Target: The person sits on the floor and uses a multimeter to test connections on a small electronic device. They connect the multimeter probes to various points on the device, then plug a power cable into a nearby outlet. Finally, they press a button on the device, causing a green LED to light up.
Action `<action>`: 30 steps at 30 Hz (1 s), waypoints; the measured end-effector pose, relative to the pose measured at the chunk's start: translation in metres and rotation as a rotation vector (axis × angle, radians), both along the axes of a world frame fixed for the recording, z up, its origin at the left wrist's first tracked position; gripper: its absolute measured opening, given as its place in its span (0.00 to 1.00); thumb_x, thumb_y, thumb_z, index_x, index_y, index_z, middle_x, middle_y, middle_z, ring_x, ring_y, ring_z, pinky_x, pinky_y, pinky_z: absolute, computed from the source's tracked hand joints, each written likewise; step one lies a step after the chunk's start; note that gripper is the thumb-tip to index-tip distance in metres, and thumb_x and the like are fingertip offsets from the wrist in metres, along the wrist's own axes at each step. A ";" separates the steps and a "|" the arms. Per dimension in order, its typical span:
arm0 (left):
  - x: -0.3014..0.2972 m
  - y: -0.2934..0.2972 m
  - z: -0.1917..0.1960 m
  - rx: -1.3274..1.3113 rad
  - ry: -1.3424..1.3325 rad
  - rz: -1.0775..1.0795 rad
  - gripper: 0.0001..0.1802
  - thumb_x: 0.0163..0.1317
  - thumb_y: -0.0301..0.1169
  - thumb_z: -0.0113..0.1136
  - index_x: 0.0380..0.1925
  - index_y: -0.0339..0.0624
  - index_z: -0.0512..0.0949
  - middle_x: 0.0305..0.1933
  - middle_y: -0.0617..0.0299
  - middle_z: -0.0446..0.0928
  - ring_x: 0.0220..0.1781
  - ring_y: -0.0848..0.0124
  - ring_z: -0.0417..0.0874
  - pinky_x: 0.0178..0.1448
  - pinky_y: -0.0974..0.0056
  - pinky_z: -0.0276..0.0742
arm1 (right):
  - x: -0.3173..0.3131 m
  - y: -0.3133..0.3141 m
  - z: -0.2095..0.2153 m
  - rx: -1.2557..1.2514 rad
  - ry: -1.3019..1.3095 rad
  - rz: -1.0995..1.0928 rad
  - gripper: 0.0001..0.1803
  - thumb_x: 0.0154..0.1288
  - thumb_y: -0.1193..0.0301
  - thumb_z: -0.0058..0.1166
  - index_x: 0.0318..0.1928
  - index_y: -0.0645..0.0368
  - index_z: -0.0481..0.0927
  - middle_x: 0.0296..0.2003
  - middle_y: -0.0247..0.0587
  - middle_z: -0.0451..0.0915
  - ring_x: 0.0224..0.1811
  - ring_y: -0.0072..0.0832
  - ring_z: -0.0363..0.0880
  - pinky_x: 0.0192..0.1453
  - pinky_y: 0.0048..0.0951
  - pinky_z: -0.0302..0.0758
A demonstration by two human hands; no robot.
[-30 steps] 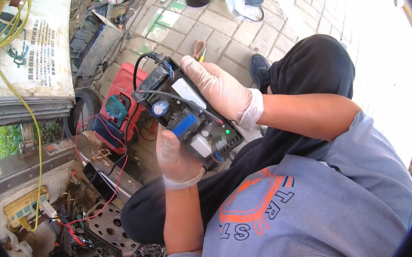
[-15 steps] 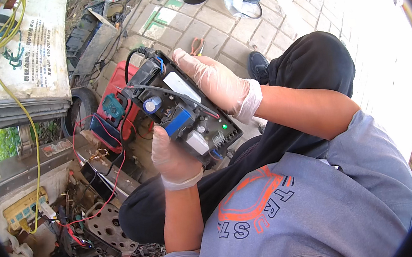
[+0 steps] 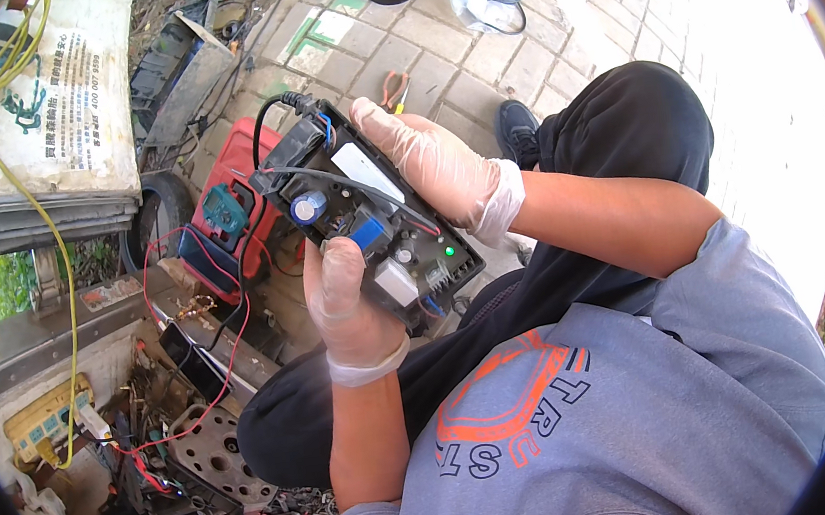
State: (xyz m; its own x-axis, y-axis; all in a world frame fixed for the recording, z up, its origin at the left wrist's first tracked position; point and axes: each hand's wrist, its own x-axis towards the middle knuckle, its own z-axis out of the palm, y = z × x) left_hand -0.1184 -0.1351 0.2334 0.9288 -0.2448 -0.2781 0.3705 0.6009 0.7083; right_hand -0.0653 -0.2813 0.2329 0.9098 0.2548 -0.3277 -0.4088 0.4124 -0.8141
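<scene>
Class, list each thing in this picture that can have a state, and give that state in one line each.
Circuit board: uncovered, held up in both hands, tilted.
Green light: lit.
Left hand: gloved, gripping the board's near edge.
Right hand: gloved, holding the board's far side.
Pliers: lying on the paving, unused.
Red wire: loose, trailing.

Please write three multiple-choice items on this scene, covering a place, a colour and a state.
1. Where does the red case lie?
A. on the person's left, by the board
B. on the person's lap
C. on the pale bag

2. What colour is the lit lamp on the circuit board?
A. red
B. green
C. blue

3. How is the board held?
A. lying on the paving
B. in one hand
C. in both gloved hands

Answers: 1 A, it shows left of the board. 2 B, it glows green. 3 C, left hand and right hand both clasp it.
</scene>
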 end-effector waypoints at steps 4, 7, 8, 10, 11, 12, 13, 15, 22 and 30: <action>0.001 -0.003 0.006 0.035 -0.050 0.063 0.40 0.62 0.53 0.59 0.64 0.36 0.65 0.57 0.53 0.76 0.55 0.59 0.81 0.60 0.54 0.78 | 0.001 0.002 0.006 -0.058 0.035 0.015 0.29 0.76 0.45 0.42 0.48 0.59 0.81 0.40 0.31 0.83 0.40 0.16 0.77 0.47 0.23 0.75; 0.004 -0.002 0.009 -0.095 -0.062 0.066 0.40 0.67 0.57 0.51 0.66 0.37 0.63 0.61 0.52 0.74 0.58 0.59 0.79 0.61 0.53 0.77 | -0.001 0.002 0.010 -0.089 0.014 0.058 0.29 0.76 0.45 0.43 0.49 0.60 0.81 0.39 0.33 0.83 0.40 0.17 0.78 0.47 0.23 0.75; 0.006 -0.001 0.008 -0.139 -0.066 0.067 0.40 0.69 0.59 0.47 0.67 0.37 0.63 0.63 0.52 0.73 0.58 0.59 0.79 0.60 0.54 0.77 | -0.002 0.001 0.010 -0.070 0.027 0.066 0.30 0.76 0.45 0.43 0.50 0.61 0.81 0.40 0.34 0.83 0.40 0.17 0.78 0.48 0.23 0.75; 0.009 0.000 0.007 -0.059 -0.095 0.089 0.40 0.69 0.59 0.47 0.67 0.37 0.63 0.62 0.52 0.74 0.58 0.59 0.79 0.61 0.54 0.77 | -0.002 0.001 0.009 -0.057 0.034 0.037 0.30 0.76 0.45 0.42 0.51 0.63 0.80 0.41 0.35 0.83 0.41 0.19 0.79 0.49 0.23 0.75; 0.010 0.001 0.006 -0.113 -0.102 0.075 0.39 0.69 0.58 0.47 0.67 0.37 0.63 0.62 0.52 0.74 0.58 0.58 0.79 0.61 0.53 0.77 | 0.000 0.002 0.007 -0.062 0.030 0.001 0.31 0.76 0.46 0.42 0.51 0.63 0.80 0.42 0.36 0.83 0.42 0.20 0.79 0.50 0.23 0.75; 0.012 0.001 0.004 -0.166 -0.109 0.063 0.38 0.70 0.58 0.47 0.67 0.38 0.63 0.61 0.52 0.74 0.58 0.58 0.79 0.61 0.53 0.77 | 0.002 0.003 0.005 -0.068 0.027 -0.028 0.31 0.76 0.46 0.42 0.52 0.64 0.80 0.43 0.37 0.83 0.43 0.21 0.79 0.52 0.24 0.74; 0.013 0.002 0.003 -0.219 -0.116 0.058 0.38 0.70 0.58 0.47 0.66 0.38 0.64 0.61 0.51 0.74 0.58 0.58 0.79 0.60 0.52 0.77 | 0.004 0.000 0.004 -0.129 0.032 -0.058 0.32 0.77 0.47 0.41 0.54 0.67 0.78 0.46 0.39 0.82 0.47 0.23 0.79 0.56 0.27 0.73; 0.015 0.003 0.000 -0.314 -0.061 0.116 0.37 0.70 0.56 0.47 0.66 0.38 0.64 0.60 0.50 0.75 0.58 0.57 0.80 0.60 0.51 0.77 | 0.005 -0.007 0.007 -0.250 -0.150 -0.124 0.28 0.78 0.51 0.42 0.55 0.66 0.77 0.48 0.40 0.81 0.51 0.25 0.77 0.58 0.29 0.73; 0.020 0.006 -0.005 -0.484 -0.046 0.041 0.33 0.71 0.54 0.47 0.65 0.40 0.66 0.60 0.50 0.76 0.60 0.55 0.80 0.64 0.49 0.76 | -0.014 -0.039 0.059 -0.932 -1.443 -0.209 0.17 0.73 0.66 0.49 0.50 0.69 0.75 0.49 0.57 0.74 0.51 0.42 0.75 0.56 0.37 0.72; 0.019 0.002 -0.019 -0.622 0.027 0.030 0.27 0.74 0.51 0.43 0.62 0.45 0.71 0.61 0.57 0.75 0.61 0.63 0.76 0.69 0.55 0.67 | -0.021 -0.020 0.067 -1.064 -1.475 0.263 0.19 0.62 0.61 0.58 0.47 0.62 0.78 0.46 0.47 0.77 0.48 0.41 0.76 0.56 0.45 0.69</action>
State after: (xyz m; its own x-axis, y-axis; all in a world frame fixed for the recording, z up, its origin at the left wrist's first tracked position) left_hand -0.0994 -0.1330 0.2140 0.9324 -0.3427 -0.1153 0.3601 0.9082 0.2132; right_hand -0.0864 -0.3013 0.3001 0.5482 0.6646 0.5077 0.8354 -0.4059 -0.3707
